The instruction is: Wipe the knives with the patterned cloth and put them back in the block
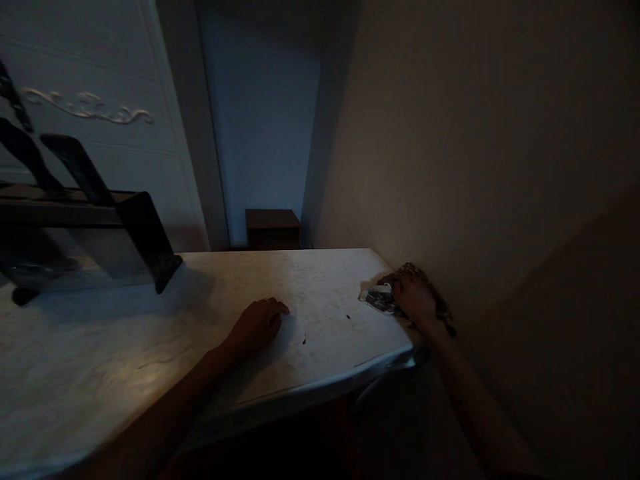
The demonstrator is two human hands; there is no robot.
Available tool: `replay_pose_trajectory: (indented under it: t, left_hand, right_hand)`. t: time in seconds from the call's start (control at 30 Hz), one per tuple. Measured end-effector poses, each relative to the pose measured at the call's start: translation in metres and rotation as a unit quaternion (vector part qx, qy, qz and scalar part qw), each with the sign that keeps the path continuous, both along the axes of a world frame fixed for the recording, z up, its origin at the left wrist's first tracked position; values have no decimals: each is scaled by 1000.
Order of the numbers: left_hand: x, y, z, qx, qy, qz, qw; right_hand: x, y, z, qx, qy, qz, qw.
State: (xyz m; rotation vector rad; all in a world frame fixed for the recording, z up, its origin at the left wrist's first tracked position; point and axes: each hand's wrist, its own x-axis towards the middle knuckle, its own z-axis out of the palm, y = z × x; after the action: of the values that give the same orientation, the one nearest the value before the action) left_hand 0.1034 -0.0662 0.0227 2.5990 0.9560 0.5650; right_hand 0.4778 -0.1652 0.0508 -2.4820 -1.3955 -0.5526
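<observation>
My right hand (414,297) presses down on a dark patterned cloth (383,298) at the right end of the pale tabletop (320,280), beside the wall. Its fingers are bent over the cloth, part of which bunches up behind the hand. Close to the middle of the top is my left hand (256,325), loosely bent with the fingertips a little apart and nothing in it. Two small dark crumbs (304,339) lie between my hands; the other crumb (348,317) is nearer the cloth.
A knife holder (143,230) with several dark-handled blades stands on the left of the table. A bare wall (475,167) rises along the right end. Beyond the far edge is a low brown cabinet (273,220), and a white panelled door (100,73) is behind the knives.
</observation>
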Motion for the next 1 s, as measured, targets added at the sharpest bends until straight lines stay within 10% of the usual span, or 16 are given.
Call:
replay_pose_trajectory:
  t: [0.33,0.53,0.73,1.0]
  left_hand:
    - [5,-5,0,8,0,2,1000]
    - [8,-6,-2,-17,-26,20,999]
    - [1,0,2,-13,-162,256,953]
    - [-36,15,10,58,-279,399,872]
  right_hand:
    - [-85,37,-2,-66,-22,36,997]
    - [-164,60,1,-85,-17,166,982]
    - [-237,86,2,-70,-1,328,942]
    - [-299,128,6,-74,58,385,918]
